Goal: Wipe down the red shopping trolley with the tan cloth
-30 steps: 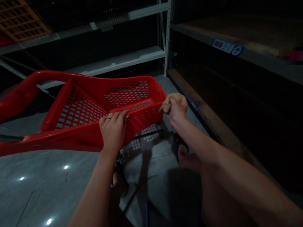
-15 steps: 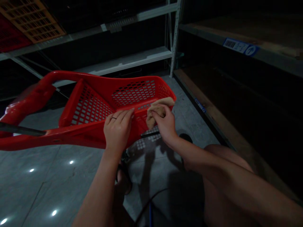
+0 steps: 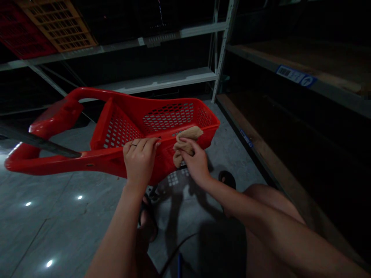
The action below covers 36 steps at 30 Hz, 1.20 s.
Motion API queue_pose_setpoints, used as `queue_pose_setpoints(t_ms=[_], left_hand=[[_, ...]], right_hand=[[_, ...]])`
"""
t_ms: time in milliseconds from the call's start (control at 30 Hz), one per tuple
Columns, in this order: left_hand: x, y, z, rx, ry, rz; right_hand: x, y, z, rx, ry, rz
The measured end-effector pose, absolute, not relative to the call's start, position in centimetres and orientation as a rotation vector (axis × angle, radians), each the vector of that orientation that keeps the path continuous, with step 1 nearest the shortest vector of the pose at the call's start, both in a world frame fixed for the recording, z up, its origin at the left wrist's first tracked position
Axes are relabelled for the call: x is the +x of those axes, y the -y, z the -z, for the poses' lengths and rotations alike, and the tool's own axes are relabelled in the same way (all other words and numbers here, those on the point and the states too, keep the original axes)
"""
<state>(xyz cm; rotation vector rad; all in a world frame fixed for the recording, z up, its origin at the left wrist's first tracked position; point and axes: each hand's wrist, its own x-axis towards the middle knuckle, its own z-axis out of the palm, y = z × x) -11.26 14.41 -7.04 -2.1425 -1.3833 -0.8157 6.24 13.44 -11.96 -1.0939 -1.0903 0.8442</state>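
Observation:
A red plastic shopping cart (image 3: pixel 116 160) with perforated walls stands in front of me, its handle end to the left. My left hand (image 3: pixel 139 158) is closed over the cart's near rim, fingers curled over the top edge; a dark ring shows on one finger. To its right, my right hand (image 3: pixel 194 160) pinches a crumpled tan cloth (image 3: pixel 189 134). That cloth lies against the near side wall and over the rim. Part of it is hidden behind my fingers.
Behind the cart runs a white metal rack (image 3: pixel 174 79), with a yellow crate (image 3: pixel 62 25) and a red crate (image 3: pixel 21 33) on it. Wooden shelves (image 3: pixel 290 73) with blue labels line the right. A grey metal bar (image 3: pixel 43 141) crosses the cart's handle. My feet are on the grey tile floor (image 3: pixel 78 224).
My right hand and the cloth have moved left along the near rim, closer to my left hand. The left hand keeps its grip on the cart. The view has shifted slightly.

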Motion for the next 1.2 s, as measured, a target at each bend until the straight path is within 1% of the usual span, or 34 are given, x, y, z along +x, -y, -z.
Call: queue_pose_setpoints(t_ms=[100, 200, 333, 500, 633, 800, 900, 1000, 1067, 1133, 1200], left_hand=[[-11.3, -14.4, 7.2, -2.168, 1.399, 0.816], [-11.5, -14.6, 7.4, -2.144, 1.319, 0.806], [-11.7, -14.8, 7.6, -2.101, 1.211, 0.812], [-11.7, -14.8, 7.7, -2.089, 1.220, 0.857], [-11.3, -15.0, 8.0, -2.066, 1.263, 0.907], [-10.4, -15.5, 8.3, -2.048, 1.263, 0.900], [-10.2, -15.7, 8.2, -2.071, 1.267, 0.849], [-10.6, -14.9, 7.5, -2.193, 1.210, 0.767], [-11.6, -13.6, 6.5, -2.255, 1.132, 0.747], [-13.4, -11.8, 5.3, -2.184, 1.104, 0.800], [-15.9, -9.9, 3.9, -1.944, 1.172, 0.955]], right_hand=[[5.4, -13.4, 11.6, -0.984, 1.223, -0.900], [7.1, -14.5, 11.8, -1.013, 1.196, -0.883], [12.3, -17.0, 12.9, -1.164, 0.971, -0.767], [17.5, -19.5, 14.2, -1.250, 0.676, -0.582], [15.3, -18.8, 14.3, -1.279, 0.741, -0.556], [8.1, -15.9, 12.8, -1.058, 1.156, -0.803], [6.3, -15.6, 12.1, -0.971, 1.243, -0.885], [7.7, -16.4, 12.3, -1.021, 1.165, -0.884], [9.8, -17.3, 12.8, -1.119, 1.043, -0.827], [11.8, -18.2, 13.3, -1.194, 0.924, -0.743], [13.1, -18.7, 13.6, -1.204, 0.872, -0.675]])
